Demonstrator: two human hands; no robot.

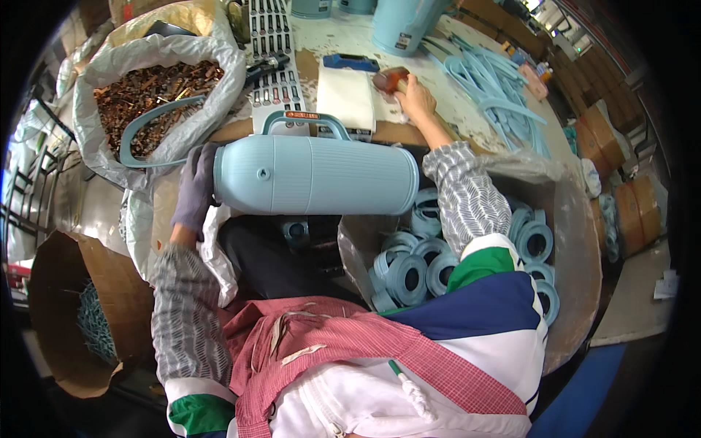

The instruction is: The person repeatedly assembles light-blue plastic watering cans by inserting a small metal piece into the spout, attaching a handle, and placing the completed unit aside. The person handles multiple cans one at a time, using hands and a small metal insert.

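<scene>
A light blue vacuum jug [314,175] lies on its side in front of me, across the near edge of the table. Its side handle [307,117] points away from me, and a thin carrying loop [135,135] sticks out past its left end. My left hand [193,190], in a grey glove, is closed around that left end. Beyond the jug, my bare right hand [416,102] grips a mallet [392,79] with an amber-brown head, held over the tabletop. The mallet is apart from the jug.
At the back left stands a sack [161,47] of small copper-coloured parts. Sticker sheets [274,44], white paper [347,95], a blue tool [350,62] and pale blue strips [489,80] lie on the table [328,36]. A lined box [577,292] beside my lap holds blue rings [405,281].
</scene>
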